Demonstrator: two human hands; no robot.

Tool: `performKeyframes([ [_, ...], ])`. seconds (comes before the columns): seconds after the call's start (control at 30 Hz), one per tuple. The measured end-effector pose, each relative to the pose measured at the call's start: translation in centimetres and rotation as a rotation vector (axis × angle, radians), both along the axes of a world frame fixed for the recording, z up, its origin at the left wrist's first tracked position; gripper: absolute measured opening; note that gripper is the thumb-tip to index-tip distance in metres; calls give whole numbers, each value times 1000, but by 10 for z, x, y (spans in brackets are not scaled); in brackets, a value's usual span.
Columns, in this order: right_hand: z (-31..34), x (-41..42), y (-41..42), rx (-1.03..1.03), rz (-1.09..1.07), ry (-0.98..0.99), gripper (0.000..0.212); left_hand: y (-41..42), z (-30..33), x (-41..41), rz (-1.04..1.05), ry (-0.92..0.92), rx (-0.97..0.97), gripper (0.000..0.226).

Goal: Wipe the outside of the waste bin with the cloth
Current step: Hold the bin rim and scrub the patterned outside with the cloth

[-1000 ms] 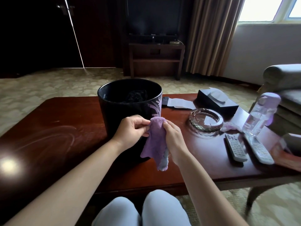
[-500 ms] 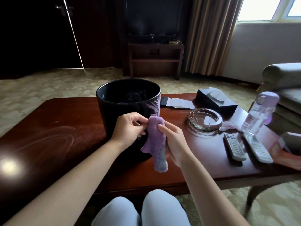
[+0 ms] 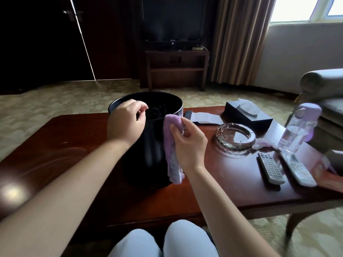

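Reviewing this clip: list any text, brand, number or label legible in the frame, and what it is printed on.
No text can be read with certainty.
Television: a small pale logo on the lower bezel, too small to read.
Two remote controls: button markings blurred, unreadable.
Waste bin: a pale mark near the rim beside the cloth, not legible as lettering.
Water bottle and tissue box: no print visible.

no readable text anywhere, small pale logo on the television (image 3: 171,19) bezel too tiny to make out, remote controls' (image 3: 271,168) button markings blurred
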State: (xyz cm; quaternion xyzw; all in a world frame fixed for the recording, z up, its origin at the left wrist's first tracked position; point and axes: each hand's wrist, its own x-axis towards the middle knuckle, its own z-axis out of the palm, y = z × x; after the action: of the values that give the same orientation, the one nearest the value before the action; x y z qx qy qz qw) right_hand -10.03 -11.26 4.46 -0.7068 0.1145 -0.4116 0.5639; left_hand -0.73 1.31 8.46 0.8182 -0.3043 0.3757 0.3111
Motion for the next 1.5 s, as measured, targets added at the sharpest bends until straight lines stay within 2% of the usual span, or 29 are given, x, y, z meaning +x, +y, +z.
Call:
performKeyframes([
  [0.1, -3, 8, 5, -85, -60, 44, 18, -2, -6, 0, -10, 125, -122, 15],
  [0.2, -26, 4, 4, -52, -45, 158, 20, -5, -9, -4, -61, 179, -208, 16],
  [0.27, -36, -2, 3, -46, -23, 205, 18, -8, -12, -7, -50, 165, -218, 20],
  [0.47, -6, 8, 0, -55, -41, 85, 24, -15, -15, -8, 30, 133, -216, 19],
  [0.67, -67, 1, 6, 81, 30, 308, 18, -20, -15, -10, 58, 89, -241, 18],
  [0.87, -44, 6, 1, 94, 18, 159, 13, -21, -16, -10, 52, 53, -243, 20],
  [1.03, -77, -1, 0, 157, 40, 384, 9, -23, -16, -11, 54, 62, -268, 21],
  [1.1, -74, -6, -1, 139, 58, 372, 12, -25, -16, -12, 50, 49, -277, 22],
  [1.2, -52, 1, 7, 80, 59, 148, 11, -22, -16, -10, 80, 63, -242, 19],
  [1.27, -47, 5, 20, -48, 30, 79, 20, -19, -15, -7, 97, 78, -190, 19],
  [1.33, -67, 4, 33, -170, 15, 97, 23, -16, -13, -6, 104, 84, -149, 20],
  [1.43, -109, -6, 47, -199, 60, 291, 23, -14, -11, -7, 106, 84, -132, 20],
  [1.5, -112, -3, 50, -178, -47, 201, 21, -14, -11, -6, 98, 86, -130, 19],
])
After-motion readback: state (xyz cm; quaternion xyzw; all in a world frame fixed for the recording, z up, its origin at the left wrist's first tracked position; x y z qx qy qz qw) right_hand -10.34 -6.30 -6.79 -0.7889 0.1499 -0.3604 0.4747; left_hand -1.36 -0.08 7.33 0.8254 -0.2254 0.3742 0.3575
